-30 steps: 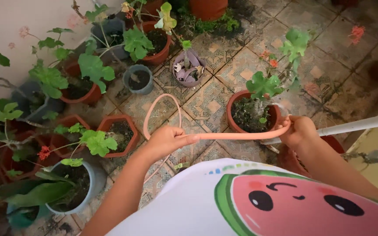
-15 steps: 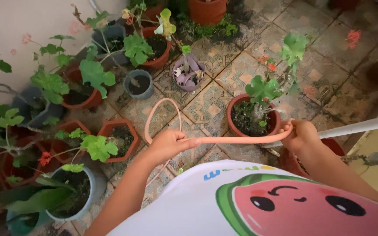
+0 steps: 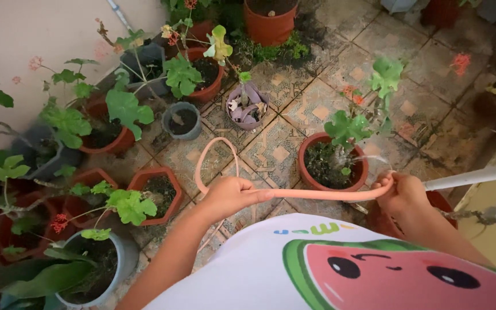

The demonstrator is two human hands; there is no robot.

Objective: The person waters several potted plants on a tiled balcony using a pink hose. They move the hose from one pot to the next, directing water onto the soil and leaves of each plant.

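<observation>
Both hands have drifted nearer; left hand (image 3: 231,195) and right hand (image 3: 400,192) wrap fingers round the soft, light, bendable pink hose (image 3: 317,195), gripped near its end.

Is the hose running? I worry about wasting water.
Running: a thin stream arcs from the pink hose end at the right hand into the terracotta pot.

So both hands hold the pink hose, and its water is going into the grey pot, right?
Not quite. In the head view both hands, left hand and right hand, do hold the pink hose, but the water arcs into the terracotta pot with the geranium, not a grey one.
</observation>
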